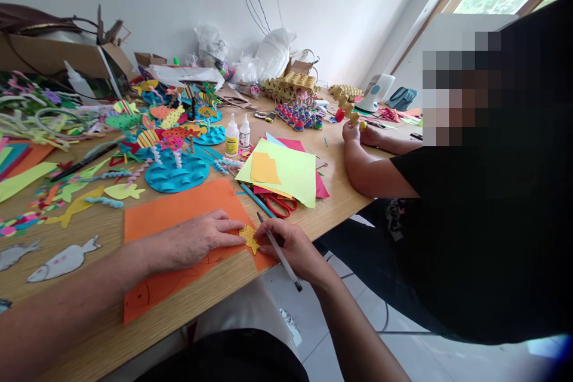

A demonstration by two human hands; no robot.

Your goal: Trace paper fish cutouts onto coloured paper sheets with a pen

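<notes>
A sheet of orange paper (179,206) lies at the table's front edge, with fish outlines drawn on its lower part. Near its right corner sits a small yellow dotted paper fish (250,239). My left hand (197,243) rests on the orange sheet, fingers stretched out, their tips pressing the fish's left side. A pen (283,259) with a clear barrel is held in my right hand (290,248), its dark tip pointing up and away. The fingertips of that hand touch the yellow fish's right edge. White fish cutouts (65,259) lie to the left.
Blue egg-carton bases (176,172) carrying paper fish stand behind the orange sheet. Glue bottles (231,136), stacked coloured paper (295,170) and red-handled scissors (281,206) lie beyond my hands. To the right, another person (474,209) holds a yellow egg-carton strip (347,104).
</notes>
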